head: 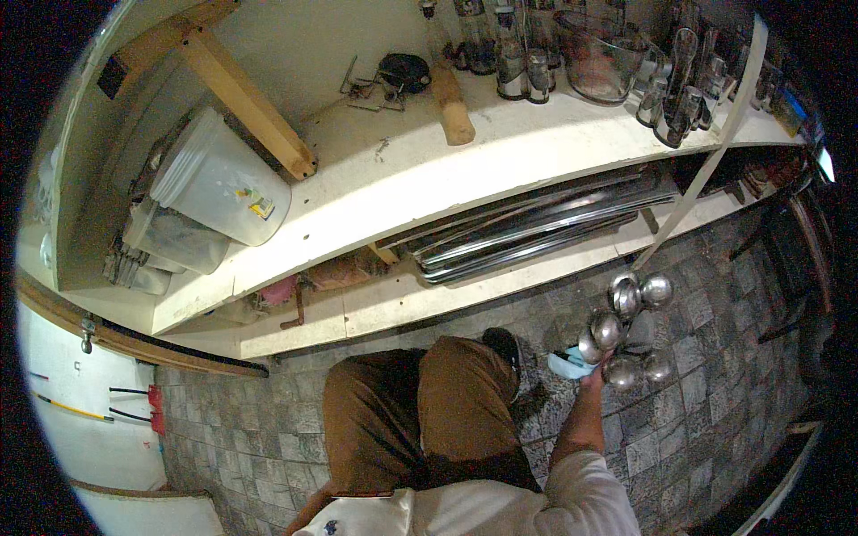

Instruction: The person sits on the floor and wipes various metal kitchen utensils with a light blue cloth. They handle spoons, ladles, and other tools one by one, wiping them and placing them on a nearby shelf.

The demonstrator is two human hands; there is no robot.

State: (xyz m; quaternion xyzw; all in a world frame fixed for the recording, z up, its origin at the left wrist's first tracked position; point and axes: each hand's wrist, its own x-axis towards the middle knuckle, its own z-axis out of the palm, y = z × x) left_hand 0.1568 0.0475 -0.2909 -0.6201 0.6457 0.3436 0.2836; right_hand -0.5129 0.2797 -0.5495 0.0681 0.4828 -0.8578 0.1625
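My right hand (594, 376) reaches down over the tiled floor, its fingers closed on a light blue cloth (571, 364) and largely hidden. Right by it is a cluster of several shiny rounded metal pieces, among them a domed one (606, 329), another (656, 292) at the far end and one (621, 371) close to the wrist. Whether the hand also grips this cluster cannot be told. Only the left forearm (312, 510) shows at the bottom edge; my left hand is out of view. Two knees in brown trousers are bent before the white shelves.
On the upper white shelf (402, 214) stand a white plastic bucket (224, 181), a wooden rolling pin (450, 107), glass bottles (513, 63) and a glass bowl (600, 63). Metal trays (529, 224) lie on the lower shelf. A pale strap (710, 161) crosses the shelf fronts at right.
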